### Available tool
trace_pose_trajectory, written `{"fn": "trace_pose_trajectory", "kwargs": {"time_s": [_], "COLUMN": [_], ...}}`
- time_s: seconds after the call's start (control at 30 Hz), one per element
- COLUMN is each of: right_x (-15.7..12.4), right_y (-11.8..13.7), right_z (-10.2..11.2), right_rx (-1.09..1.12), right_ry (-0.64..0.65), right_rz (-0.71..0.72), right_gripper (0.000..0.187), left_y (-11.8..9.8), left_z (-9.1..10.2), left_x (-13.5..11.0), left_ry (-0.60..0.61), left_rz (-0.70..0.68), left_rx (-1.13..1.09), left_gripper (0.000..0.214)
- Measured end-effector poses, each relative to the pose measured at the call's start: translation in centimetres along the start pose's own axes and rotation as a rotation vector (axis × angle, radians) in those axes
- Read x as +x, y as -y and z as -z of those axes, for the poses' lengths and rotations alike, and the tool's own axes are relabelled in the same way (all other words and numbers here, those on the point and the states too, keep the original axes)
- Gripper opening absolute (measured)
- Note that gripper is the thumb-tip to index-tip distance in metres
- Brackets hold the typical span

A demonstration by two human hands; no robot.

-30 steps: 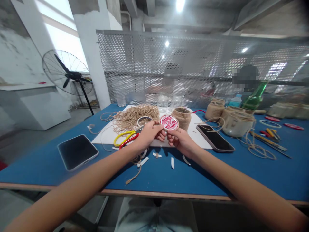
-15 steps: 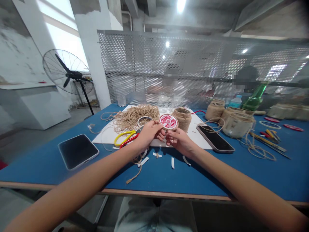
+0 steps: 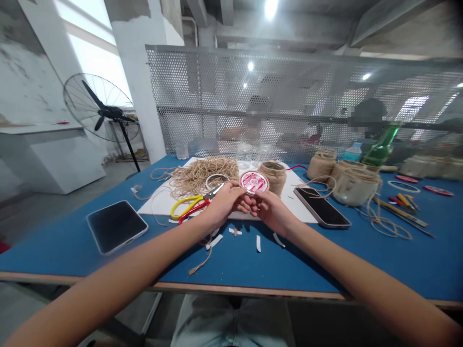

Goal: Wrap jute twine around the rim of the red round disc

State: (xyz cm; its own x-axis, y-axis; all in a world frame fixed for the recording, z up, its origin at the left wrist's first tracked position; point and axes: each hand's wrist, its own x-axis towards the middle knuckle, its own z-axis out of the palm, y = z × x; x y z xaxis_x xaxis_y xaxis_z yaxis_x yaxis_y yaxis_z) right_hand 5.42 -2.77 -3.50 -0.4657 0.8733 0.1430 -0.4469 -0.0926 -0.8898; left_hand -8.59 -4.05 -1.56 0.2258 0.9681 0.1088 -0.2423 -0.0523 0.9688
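Note:
My left hand (image 3: 229,200) and my right hand (image 3: 268,207) meet at the middle of the table, both closed on the lower edge of a round tape roll (image 3: 254,182). Its red-and-white printed face is tilted up towards me. Fingers hide its lower rim. Just left of my left hand lie scissors (image 3: 191,205) with one yellow and one red handle. A white ring (image 3: 216,181) rests by a heap of jute twine (image 3: 206,172). Behind the tape roll stands a twine-wrapped jar (image 3: 277,178).
Phones lie at left (image 3: 117,226) and right (image 3: 321,206). Paper strips (image 3: 258,244) are scattered in front. At right are twine-wrapped jars (image 3: 356,188), a green bottle (image 3: 381,144) and tools (image 3: 403,214). A perforated metal screen (image 3: 213,86) borders the back, with people beyond.
The tape roll has shifted slightly right and tilts a little differently. My fingers have drawn closer together beneath it. Nothing else on the table has visibly moved.

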Motion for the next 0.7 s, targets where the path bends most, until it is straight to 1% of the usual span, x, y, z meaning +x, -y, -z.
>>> {"fn": "trace_pose_trajectory", "kwargs": {"time_s": [0.1, 0.23, 0.33, 0.53, 0.7], "right_x": [0.07, 0.07, 0.08, 0.15, 0.02], "right_y": [-0.01, 0.02, 0.05, 0.08, 0.11], "right_z": [0.0, -0.07, -0.07, 0.09, 0.0], "right_rx": [-0.008, -0.02, -0.044, -0.075, -0.076], "right_ry": [-0.007, -0.005, -0.001, 0.033, 0.018], "right_rz": [0.002, 0.002, -0.004, 0.029, -0.01], "right_gripper": [0.01, 0.009, 0.01, 0.014, 0.016], "left_y": [0.04, 0.26, 0.34, 0.4, 0.49], "left_z": [0.0, 0.09, 0.17, 0.25, 0.27], "left_x": [-0.01, 0.05, 0.09, 0.17, 0.16], "left_ry": [-0.001, 0.009, 0.008, 0.012, 0.031], "left_rz": [0.001, -0.004, -0.015, -0.044, -0.056], "left_rx": [-0.003, 0.008, 0.02, 0.042, 0.052], "left_gripper": [0.012, 0.017, 0.016, 0.013, 0.007]}}
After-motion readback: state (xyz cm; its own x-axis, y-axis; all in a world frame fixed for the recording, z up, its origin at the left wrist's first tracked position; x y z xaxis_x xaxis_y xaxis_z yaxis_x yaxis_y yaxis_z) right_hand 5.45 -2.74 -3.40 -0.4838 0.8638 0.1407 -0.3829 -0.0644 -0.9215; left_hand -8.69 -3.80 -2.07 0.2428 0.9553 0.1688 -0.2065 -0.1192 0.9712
